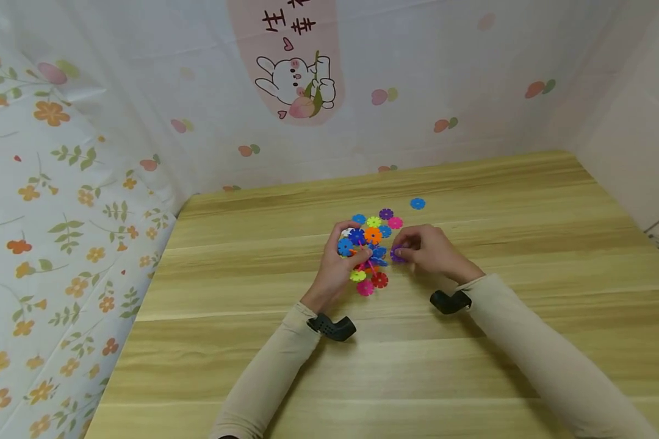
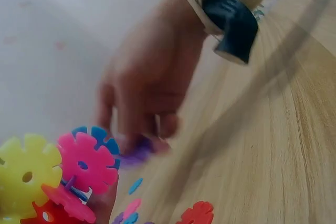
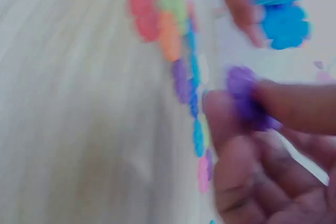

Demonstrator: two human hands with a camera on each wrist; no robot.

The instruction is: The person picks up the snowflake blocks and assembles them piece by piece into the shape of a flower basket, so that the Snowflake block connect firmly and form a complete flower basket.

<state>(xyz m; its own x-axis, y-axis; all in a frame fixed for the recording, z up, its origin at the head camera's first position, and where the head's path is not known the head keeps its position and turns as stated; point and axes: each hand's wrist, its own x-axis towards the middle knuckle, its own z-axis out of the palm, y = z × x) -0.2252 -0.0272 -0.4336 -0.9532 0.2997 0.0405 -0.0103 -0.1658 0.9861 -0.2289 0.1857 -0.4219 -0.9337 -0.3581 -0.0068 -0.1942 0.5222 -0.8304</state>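
My left hand [image 1: 337, 268] grips a cluster of interlocked plastic snowflake discs in blue, pink, yellow and red. A yellow disc [image 2: 29, 165] and a pink disc [image 2: 88, 162] of that cluster show large in the left wrist view. To the right of it, my right hand [image 1: 429, 249] pinches a purple snowflake disc [image 3: 244, 98] between thumb and fingertips. In the head view a small gap separates the purple disc from the cluster's blue discs [image 1: 378, 255]. The right hand is blurred in the left wrist view.
Loose discs lie on the wooden table [image 1: 472, 378] beyond and around the hands, among them a purple disc [image 1: 386, 214] and a red disc [image 2: 197, 213]. A single blue disc [image 1: 417, 203] lies farther back. A printed curtain [image 1: 198, 79] hangs behind the table.
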